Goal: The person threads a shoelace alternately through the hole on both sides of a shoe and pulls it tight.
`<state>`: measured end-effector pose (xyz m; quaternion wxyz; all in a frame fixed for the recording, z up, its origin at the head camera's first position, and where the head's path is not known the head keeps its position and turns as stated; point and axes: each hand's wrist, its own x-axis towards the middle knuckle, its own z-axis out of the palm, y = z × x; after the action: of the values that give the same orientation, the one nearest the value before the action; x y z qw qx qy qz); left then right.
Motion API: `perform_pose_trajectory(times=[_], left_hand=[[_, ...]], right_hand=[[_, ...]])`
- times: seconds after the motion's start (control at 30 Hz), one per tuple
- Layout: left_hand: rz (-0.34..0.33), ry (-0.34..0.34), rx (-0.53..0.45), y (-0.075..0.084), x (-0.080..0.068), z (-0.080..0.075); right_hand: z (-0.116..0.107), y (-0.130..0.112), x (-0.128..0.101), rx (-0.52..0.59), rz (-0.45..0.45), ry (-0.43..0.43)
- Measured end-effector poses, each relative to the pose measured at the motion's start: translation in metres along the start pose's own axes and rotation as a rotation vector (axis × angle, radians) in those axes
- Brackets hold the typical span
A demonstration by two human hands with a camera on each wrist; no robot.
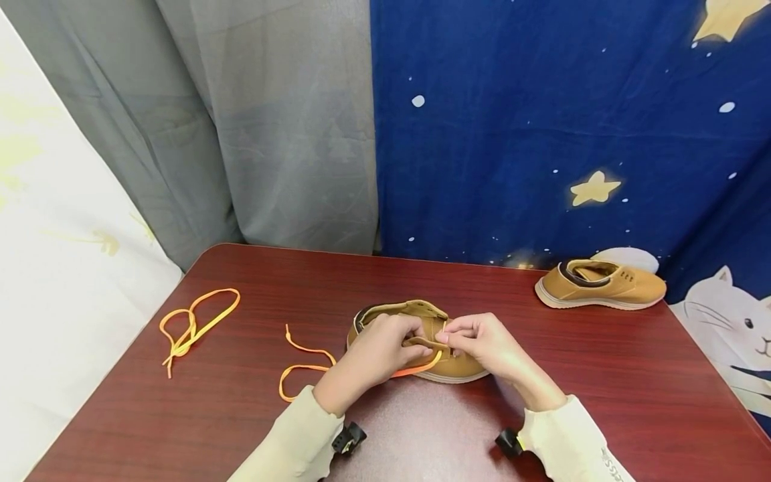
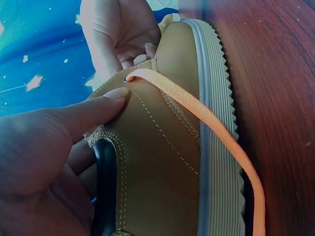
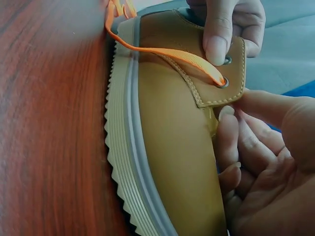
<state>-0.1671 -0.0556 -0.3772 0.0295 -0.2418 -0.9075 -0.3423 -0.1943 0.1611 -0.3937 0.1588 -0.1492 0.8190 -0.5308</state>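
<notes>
Behind the dark red table (image 1: 602,375) a grey curtain (image 1: 259,134) is hanging beside a blue cloth printed with stars and a cat (image 1: 572,120). I am working at the table's near middle, where a tan shoe (image 1: 421,338) is standing on its pale ridged sole, right between my two hands.

My left hand (image 1: 379,351) is gripping the shoe at its heel side — the thumb (image 2: 88,115) is pressing flat on the leather just beside an eyelet, and the other fingers are curling round the dark padded collar. My right hand (image 1: 482,345) is pinching the eyelet flap from the toe side, its fingertips (image 3: 224,142) tucked under the flap's edge.

An orange lace (image 1: 307,368) is running out of that eyelet, across the near side of the shoe and over the sole, then trailing onto the table to my left.

Further left, well apart, a second orange lace (image 1: 193,325) is lying in a loose tangle. At the far right of the table — near the cat — the other tan shoe (image 1: 599,284) is sitting unlaced.
</notes>
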Motion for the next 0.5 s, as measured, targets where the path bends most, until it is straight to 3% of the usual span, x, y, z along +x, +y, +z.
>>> perform_pose_trajectory(times=[0.13, 0.5], left_hand=[[0.007, 0.008, -0.001, -0.0003, -0.0009, -0.0004], [0.009, 0.013, 0.006, -0.0008, -0.001, 0.0004]], right_hand=[[0.0022, -0.0008, 0.0004, -0.008, -0.032, 0.026], [0.0013, -0.0067, 0.0033, 0.021, -0.099, 0.2]])
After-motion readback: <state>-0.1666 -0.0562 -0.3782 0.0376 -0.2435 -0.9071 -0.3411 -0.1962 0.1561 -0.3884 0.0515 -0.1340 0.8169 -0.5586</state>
